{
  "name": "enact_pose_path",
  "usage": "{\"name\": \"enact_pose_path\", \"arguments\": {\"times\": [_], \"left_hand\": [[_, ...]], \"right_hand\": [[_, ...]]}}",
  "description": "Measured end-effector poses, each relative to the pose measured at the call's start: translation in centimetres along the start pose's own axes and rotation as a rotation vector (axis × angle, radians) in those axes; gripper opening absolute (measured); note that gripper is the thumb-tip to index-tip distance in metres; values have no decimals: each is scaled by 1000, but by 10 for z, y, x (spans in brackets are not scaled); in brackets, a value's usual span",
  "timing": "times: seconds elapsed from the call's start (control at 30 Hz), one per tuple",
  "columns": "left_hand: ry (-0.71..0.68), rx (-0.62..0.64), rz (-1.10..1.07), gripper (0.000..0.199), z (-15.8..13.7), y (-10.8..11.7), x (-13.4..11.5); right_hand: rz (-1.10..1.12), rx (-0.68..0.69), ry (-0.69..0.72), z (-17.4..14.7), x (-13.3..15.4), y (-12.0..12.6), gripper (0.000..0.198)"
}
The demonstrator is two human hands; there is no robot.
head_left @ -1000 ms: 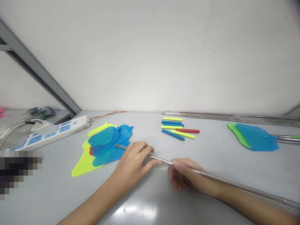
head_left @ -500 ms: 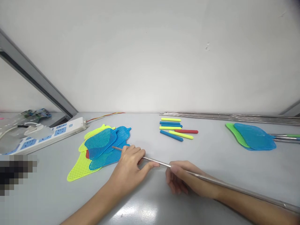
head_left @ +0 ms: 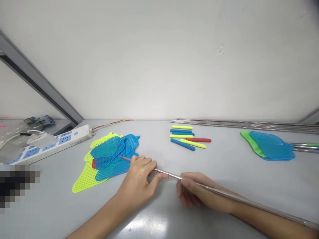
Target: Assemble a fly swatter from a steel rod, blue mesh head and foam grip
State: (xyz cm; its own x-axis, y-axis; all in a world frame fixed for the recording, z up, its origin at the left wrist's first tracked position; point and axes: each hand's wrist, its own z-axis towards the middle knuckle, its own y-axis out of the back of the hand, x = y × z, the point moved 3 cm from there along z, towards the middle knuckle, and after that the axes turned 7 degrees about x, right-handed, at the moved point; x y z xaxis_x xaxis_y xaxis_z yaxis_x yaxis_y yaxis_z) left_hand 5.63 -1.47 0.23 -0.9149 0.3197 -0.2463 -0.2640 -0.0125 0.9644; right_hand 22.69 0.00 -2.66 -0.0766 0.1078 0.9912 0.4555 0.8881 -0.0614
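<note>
A thin metal telescopic rod slants across the table, from the swatter heads down to the lower right. My left hand is wrapped round it near its far end, thumb stretched along it. Further down, my right hand pinches the rod between thumb and fingers, the other fingers curled beneath. The rod's tip sits over a pile of fly swatter heads: blue, yellow-green and a bit of red. Beyond my hands lie several plastic handle sleeves, blue, yellow and red.
Several metal rods lie along the wall at the back right. A blue fly swatter rests on a green one at the right. A power strip with cables stands at the left, beside a slanted frame bar.
Hardly anything differs. My left hand has slid very slightly to the right on the rod, and the view has shifted a touch; both hands keep their hold.
</note>
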Motion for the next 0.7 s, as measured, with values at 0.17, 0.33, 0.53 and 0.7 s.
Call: {"name": "enact_pose_path", "arguments": {"times": [0.17, 0.33, 0.53, 0.7], "left_hand": [[4, 11, -7, 35, 2, -1, 1], [19, 32, -19, 37, 1, -2, 2], [-6, 86, -69, 37, 2, 1, 2], [35, 91, -75, 42, 5, 1, 2]], "right_hand": [[9, 0, 12, 1, -1, 0, 38], [18, -2, 14, 0, 0, 0, 38], [-40, 12, 19, -1, 4, -2, 36], [-52, 7, 41, -1, 5, -3, 37]]}}
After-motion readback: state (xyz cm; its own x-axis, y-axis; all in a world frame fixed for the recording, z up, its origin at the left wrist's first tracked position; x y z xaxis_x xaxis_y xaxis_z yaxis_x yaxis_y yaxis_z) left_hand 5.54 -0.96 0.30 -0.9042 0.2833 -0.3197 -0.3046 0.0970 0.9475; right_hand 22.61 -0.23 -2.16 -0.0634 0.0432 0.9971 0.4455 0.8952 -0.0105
